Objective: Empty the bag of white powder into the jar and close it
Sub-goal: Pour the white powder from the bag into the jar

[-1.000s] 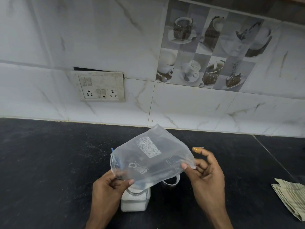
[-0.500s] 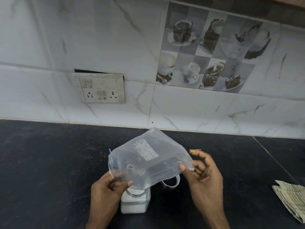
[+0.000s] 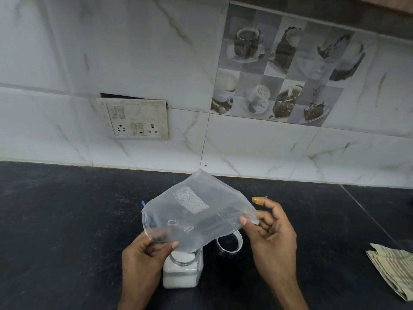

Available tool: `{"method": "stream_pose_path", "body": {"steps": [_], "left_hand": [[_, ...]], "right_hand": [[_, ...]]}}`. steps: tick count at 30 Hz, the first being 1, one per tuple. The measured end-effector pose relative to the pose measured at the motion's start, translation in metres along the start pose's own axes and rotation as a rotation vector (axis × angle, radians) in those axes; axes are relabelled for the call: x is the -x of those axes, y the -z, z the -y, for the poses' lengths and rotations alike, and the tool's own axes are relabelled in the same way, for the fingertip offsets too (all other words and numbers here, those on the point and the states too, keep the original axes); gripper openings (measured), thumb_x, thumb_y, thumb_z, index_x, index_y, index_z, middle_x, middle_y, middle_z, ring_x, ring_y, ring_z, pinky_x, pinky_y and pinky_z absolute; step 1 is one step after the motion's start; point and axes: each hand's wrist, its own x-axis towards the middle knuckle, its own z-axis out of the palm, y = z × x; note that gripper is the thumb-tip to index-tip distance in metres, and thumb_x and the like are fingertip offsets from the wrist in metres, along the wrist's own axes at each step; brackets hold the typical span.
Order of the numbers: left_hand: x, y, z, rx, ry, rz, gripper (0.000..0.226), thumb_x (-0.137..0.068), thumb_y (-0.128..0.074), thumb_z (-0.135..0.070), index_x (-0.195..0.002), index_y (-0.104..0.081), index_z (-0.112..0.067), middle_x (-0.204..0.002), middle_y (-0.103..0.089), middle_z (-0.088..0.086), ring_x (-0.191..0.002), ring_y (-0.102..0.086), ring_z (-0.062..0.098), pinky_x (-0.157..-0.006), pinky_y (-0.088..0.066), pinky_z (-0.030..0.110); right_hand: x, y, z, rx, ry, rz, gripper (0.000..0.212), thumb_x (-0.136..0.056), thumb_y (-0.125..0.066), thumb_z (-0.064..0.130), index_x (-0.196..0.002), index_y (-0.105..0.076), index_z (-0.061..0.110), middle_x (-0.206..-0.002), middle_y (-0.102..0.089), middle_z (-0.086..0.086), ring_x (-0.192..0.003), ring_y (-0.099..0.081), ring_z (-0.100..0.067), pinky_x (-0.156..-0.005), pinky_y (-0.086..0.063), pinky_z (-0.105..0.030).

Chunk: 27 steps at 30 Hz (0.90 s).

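Two bare hands pinching a clear plastic bag [image 3: 196,218] tilted over an open jar [image 3: 183,270] of white powder, left hand [image 3: 143,256] gripping its lower corner, right hand [image 3: 271,236] its far edge, lid [image 3: 230,243] just beside the jar on a black counter [image 3: 67,220].

Setting was a home kitchen. A black stone countertop [image 3: 67,220] ran along a wall of white marble-look tiles [image 3: 111,52]. One decorative tile panel [image 3: 283,70] carried printed coffee cups, beans and desserts. A grimy switch-and-socket plate [image 3: 134,118] was set into the wall just above the counter. A folded striped cloth [image 3: 395,268] lay at the right edge of the counter. Fine white specks dusted the dark surface.
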Motion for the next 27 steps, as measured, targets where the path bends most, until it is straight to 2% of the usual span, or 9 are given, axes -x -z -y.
{"method": "stream_pose_path", "body": {"steps": [7,13,18,22,25,27], "left_hand": [[0.003,-0.001,-0.003,0.006,-0.005,-0.013,0.031,-0.063,-0.088,0.003,-0.084,-0.076,-0.016,-0.07,-0.079,0.002,-0.065,-0.076,0.016,-0.064,-0.058,0.011],[0.003,0.0,-0.004,0.024,-0.002,0.001,0.03,-0.065,-0.088,0.003,-0.088,-0.076,-0.011,-0.069,-0.079,0.005,-0.066,-0.077,0.017,-0.064,-0.059,0.014],[0.004,0.0,-0.004,0.027,0.006,-0.021,0.03,-0.064,-0.087,0.005,-0.085,-0.076,-0.013,-0.069,-0.078,0.006,-0.063,-0.075,0.021,-0.062,-0.058,0.013],[0.003,-0.001,-0.004,0.024,0.007,-0.02,0.032,-0.063,-0.088,0.005,-0.085,-0.076,-0.016,-0.068,-0.078,0.003,-0.059,-0.072,0.012,-0.063,-0.058,0.014],[0.003,-0.001,-0.003,0.042,0.01,-0.01,0.031,-0.064,-0.087,0.005,-0.087,-0.076,-0.012,-0.07,-0.079,0.004,-0.063,-0.075,0.017,-0.065,-0.06,0.018],[0.002,-0.001,-0.003,0.046,0.012,-0.003,0.032,-0.063,-0.088,0.005,-0.088,-0.077,-0.012,-0.072,-0.079,0.005,-0.065,-0.075,0.018,-0.065,-0.06,0.017]], "right_hand": [[-0.002,-0.006,0.0,0.014,0.019,-0.02,0.044,-0.083,-0.076,-0.003,-0.108,-0.061,0.03,-0.087,-0.08,0.003,-0.078,-0.077,-0.007,-0.072,-0.06,-0.017],[-0.004,-0.009,0.001,0.031,0.022,0.01,0.045,-0.083,-0.076,-0.002,-0.11,-0.061,0.031,-0.087,-0.08,0.002,-0.08,-0.077,-0.01,-0.074,-0.061,-0.02],[-0.006,-0.01,0.0,0.013,0.031,-0.001,0.044,-0.082,-0.076,-0.004,-0.111,-0.061,0.026,-0.087,-0.08,0.002,-0.078,-0.077,-0.008,-0.073,-0.06,-0.018],[-0.006,-0.01,-0.002,0.005,0.039,-0.039,0.045,-0.082,-0.076,-0.005,-0.108,-0.062,0.029,-0.087,-0.08,0.002,-0.079,-0.077,-0.008,-0.071,-0.059,-0.016],[-0.007,-0.011,0.001,0.021,0.047,0.009,0.045,-0.083,-0.075,-0.004,-0.107,-0.062,0.031,-0.086,-0.08,0.004,-0.078,-0.076,-0.006,-0.07,-0.058,-0.014],[-0.009,-0.009,-0.001,0.005,0.055,-0.031,0.044,-0.083,-0.075,-0.006,-0.105,-0.062,0.03,-0.085,-0.08,0.004,-0.075,-0.076,-0.005,-0.068,-0.056,-0.012]]}}
